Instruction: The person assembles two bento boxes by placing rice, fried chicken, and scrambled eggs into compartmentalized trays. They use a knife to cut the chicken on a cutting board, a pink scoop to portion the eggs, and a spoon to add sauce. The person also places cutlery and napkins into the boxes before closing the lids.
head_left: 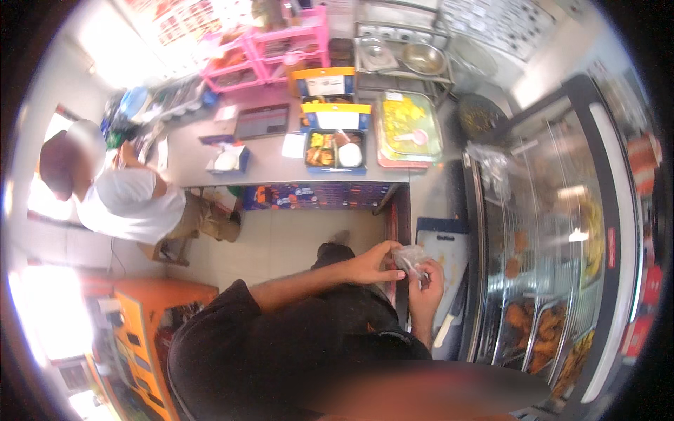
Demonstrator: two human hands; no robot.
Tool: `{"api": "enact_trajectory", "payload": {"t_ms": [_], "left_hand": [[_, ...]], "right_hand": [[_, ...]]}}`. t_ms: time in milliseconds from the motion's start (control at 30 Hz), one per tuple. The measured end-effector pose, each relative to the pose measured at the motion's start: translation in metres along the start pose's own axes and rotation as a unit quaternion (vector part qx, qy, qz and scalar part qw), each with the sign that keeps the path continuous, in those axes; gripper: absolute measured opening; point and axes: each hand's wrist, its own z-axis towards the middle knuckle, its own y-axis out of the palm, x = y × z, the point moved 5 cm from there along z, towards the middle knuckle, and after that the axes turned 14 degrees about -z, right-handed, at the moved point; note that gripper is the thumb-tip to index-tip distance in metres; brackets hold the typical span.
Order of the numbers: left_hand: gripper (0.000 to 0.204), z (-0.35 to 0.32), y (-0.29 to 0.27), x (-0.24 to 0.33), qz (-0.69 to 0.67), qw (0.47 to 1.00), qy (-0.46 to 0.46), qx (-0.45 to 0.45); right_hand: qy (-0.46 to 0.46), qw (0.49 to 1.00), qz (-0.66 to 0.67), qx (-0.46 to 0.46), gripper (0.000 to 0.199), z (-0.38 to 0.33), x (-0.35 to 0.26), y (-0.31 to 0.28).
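Note:
Between my two hands is a small crumpled clear plastic bag (409, 257). My left hand (380, 264) grips its left side, with thumb and fingers around the plastic. The fingertips of my right hand (427, 282) pinch its lower right edge. Whether anything is inside the bag, I cannot tell. Just right of my hands lies a grey-white cutting board (449, 252) with a dark far edge. A knife with a cream handle (444, 330) rests by the board's near end, close to my right wrist.
A glass display cabinet (547, 238) with fried food stands at the right. On the counter ahead are an open meal box (335, 151) and a tray of yellow food (407, 126). A person in a white shirt (133, 203) sits at the left. Pink shelves (288, 35) rise behind.

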Motion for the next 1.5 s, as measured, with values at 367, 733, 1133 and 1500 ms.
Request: {"api": "enact_trajectory", "payload": {"t_ms": [367,733,1133,1500], "left_hand": [[0.053,0.003,-0.068,0.011,-0.047,0.994,0.064,0.072],[0.075,-0.007,-0.207,0.043,-0.001,0.997,-0.002,0.083],[0.057,-0.039,-0.352,-0.013,0.274,0.95,-0.146,-0.02],[0.061,0.001,-0.341,-0.018,0.268,0.949,-0.119,-0.112]], "right_hand": [[-0.112,0.989,-0.022,-0.089,0.041,0.044,-0.052,0.059],[-0.123,0.99,-0.058,-0.046,0.02,0.178,-0.066,0.132],[-0.135,0.906,-0.399,0.034,0.058,0.346,-0.015,0.209],[-0.039,0.897,-0.303,0.32,0.049,0.218,-0.029,0.089]]}}
